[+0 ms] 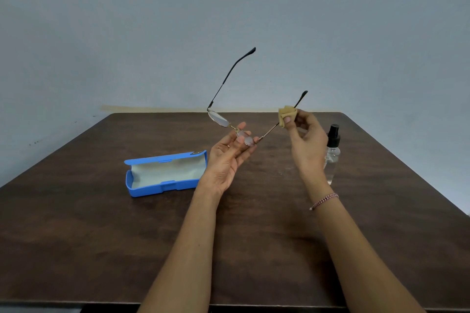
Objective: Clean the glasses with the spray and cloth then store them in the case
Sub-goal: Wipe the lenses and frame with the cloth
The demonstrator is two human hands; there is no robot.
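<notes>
Thin metal-framed glasses [219, 119] with both arms unfolded are held up above the table. My left hand [229, 157] grips them at the near lens with its fingertips. My right hand [304, 139] pinches a small tan cloth [286, 115] around the right arm of the glasses, about midway along it. A blue glasses case [165, 172] lies open on the table to the left of my left hand, its pale lining showing and nothing inside. A clear spray bottle [332, 155] with a black pump top stands upright behind my right wrist, partly hidden by it.
The dark brown wooden table [101, 236] reaches to a plain grey wall. Its near edge runs along the bottom of the view and its right edge slants down at the far right.
</notes>
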